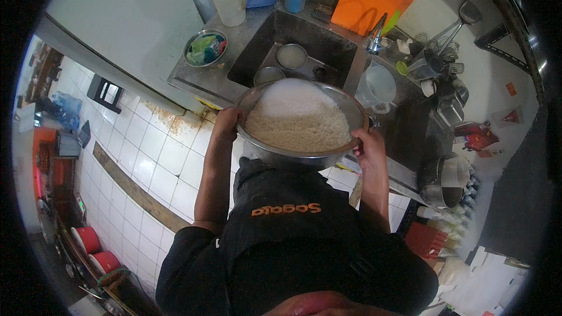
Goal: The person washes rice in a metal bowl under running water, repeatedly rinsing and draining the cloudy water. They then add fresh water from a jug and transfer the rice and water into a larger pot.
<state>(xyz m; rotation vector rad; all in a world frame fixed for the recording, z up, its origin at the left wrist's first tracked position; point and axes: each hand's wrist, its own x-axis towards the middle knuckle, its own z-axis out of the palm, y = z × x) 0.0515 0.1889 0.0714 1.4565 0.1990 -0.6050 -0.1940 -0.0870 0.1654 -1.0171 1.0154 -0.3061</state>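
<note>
A large steel bowl (303, 158) is held level between my two hands, over the near edge of the sink counter. Uncooked rice (303, 129) fills much of it, with whitish cloudy water lying over the far side. My left hand (229, 122) grips the rim on the left, and my right hand (368, 142) grips it on the right. Just beyond the bowl is the steel sink (252, 55). Two round vessels with pale contents stand inside, a far one (292, 56) and a near one (268, 74) partly hidden by the bowl.
A bowl with green sponges or cloths (205, 48) sits left of the sink. Behind stand plastic jugs (230, 4) and orange cutting boards (369, 0). The faucet (374, 41), a clear plastic pitcher (377, 83) and utensils are at right. White floor tiles (145, 162) show at left.
</note>
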